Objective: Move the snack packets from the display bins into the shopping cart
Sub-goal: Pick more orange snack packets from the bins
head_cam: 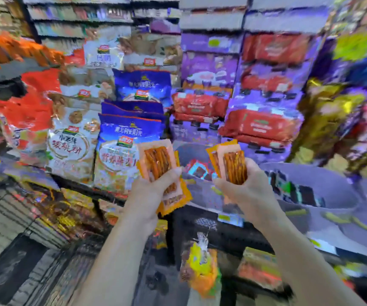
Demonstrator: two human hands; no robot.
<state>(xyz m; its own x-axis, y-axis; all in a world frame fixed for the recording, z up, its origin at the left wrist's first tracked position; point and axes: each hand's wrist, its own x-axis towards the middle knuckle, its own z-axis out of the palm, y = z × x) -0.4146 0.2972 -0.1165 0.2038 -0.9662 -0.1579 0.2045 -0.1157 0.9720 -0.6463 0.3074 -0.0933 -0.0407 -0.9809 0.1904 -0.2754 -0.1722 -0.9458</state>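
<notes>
The left grip point(149, 191) is closed round a small stack of orange-edged snack packets point(158, 160), with the thumb laid across their clear fronts and the fingers behind. The reddish-brown sticks inside show through. This stack is held upright in the air, well to the left of the large grey bin point(337, 195).

The right grip point(244, 184) is curled round a second stack of the same packets point(233, 162), pinching their lower ends, and their tops fan out above the fingers. This stack is just left of the grey bin's rim, between it and the left-hand stack. The two stacks are near each other but apart.

Beyond the grey bin's left edge sits a smaller grey tub point(191, 151) holding a few small packets. Farther left of the bin stand blue bags point(131, 133) and white biscuit bags point(70, 146) on a shelf. Behind the bin are piled red packs point(259, 124). Below the bin and to its left, between the forearms, lies a yellow-orange packet point(200, 268), and the blur hides what it rests on. Black wire mesh point(12, 217) fills the lower left.
</notes>
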